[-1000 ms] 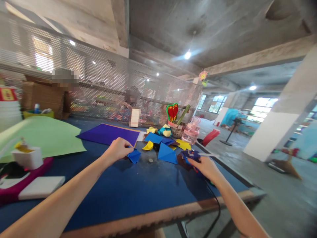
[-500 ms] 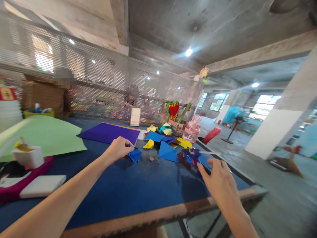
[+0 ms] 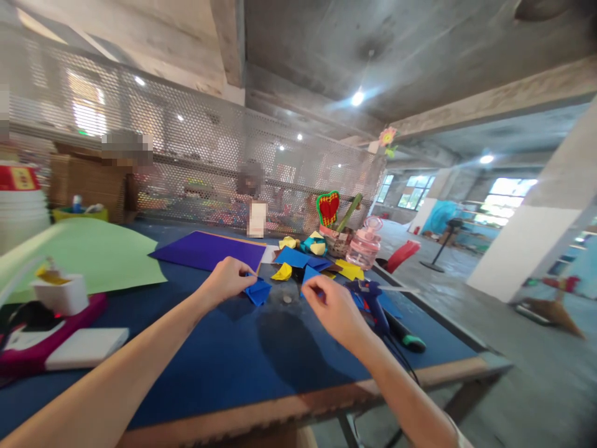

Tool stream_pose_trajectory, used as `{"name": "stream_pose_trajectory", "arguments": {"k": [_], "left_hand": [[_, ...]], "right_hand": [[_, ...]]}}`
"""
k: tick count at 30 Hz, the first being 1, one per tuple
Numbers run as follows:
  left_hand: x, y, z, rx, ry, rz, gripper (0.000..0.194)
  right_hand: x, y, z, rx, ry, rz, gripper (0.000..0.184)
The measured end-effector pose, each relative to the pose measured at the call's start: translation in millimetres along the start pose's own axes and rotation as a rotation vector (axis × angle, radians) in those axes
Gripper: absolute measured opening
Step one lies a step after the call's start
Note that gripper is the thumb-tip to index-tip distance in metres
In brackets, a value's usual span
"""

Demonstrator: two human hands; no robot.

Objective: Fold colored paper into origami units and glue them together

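My left hand (image 3: pixel 228 277) pinches a small folded blue paper piece (image 3: pixel 258 292) just above the dark blue tabletop (image 3: pixel 209 361). To its right is my right hand (image 3: pixel 333 308), thumb and fingers curled together. Whatever its fingertips might hold is hidden. Behind those fingertips a blue paper triangle (image 3: pixel 310 274) is partly covered. The blue glue gun (image 3: pixel 373 302) rests on the table to the right of my right hand, a white glue stick (image 3: pixel 398 289) jutting from it. A black-and-green handle (image 3: pixel 413 342) lies beside the gun.
Yellow folded paper (image 3: pixel 282 272), purple sheets (image 3: pixel 209 249) and a pale green sheet (image 3: pixel 107 255) lie farther back. A pink bottle (image 3: pixel 364 246) stands at the back right. A power strip (image 3: pixel 88 308) sits left. Perforated metal screen (image 3: pixel 196 149) borders the back; people show behind it.
My right hand has come away from the glue gun and moved left toward my left hand, its fingers now curled. My left hand keeps the blue paper piece. The view has shifted slightly.
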State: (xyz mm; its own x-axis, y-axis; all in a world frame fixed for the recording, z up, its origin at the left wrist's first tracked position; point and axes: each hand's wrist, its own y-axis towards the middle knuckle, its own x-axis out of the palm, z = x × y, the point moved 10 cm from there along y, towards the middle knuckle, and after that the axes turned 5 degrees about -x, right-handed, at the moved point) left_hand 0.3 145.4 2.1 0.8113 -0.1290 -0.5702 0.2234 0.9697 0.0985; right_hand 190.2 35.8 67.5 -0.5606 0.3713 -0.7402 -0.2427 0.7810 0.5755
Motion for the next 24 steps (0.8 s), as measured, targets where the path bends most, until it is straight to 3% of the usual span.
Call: {"name": "stream_pose_trajectory", "arguments": {"k": [7,13,17,24], "left_hand": [[-1.2,-0.2,-0.5,-0.005,-0.096,0.011,0.032],[-2.0,0.9,7.0,0.060,-0.063,0.006,0.034],[0.2,-0.4,14.6,0.125,0.019,-0.004,0.031],[5.7,-9.5,29.8,0.192,0.151,-0.001,0.026]], "right_hand": [[79.7,67.8,-1.3,-0.030,0.349,-0.165,0.015],[124.7,68.9,18.5,0.137,0.605,-0.373,0.035],[133.6,56.8,28.9,0.222,0.727,-0.484,0.051],[125.1,53.4,28.0,0.189,0.752,-0.536,0.050]]}}
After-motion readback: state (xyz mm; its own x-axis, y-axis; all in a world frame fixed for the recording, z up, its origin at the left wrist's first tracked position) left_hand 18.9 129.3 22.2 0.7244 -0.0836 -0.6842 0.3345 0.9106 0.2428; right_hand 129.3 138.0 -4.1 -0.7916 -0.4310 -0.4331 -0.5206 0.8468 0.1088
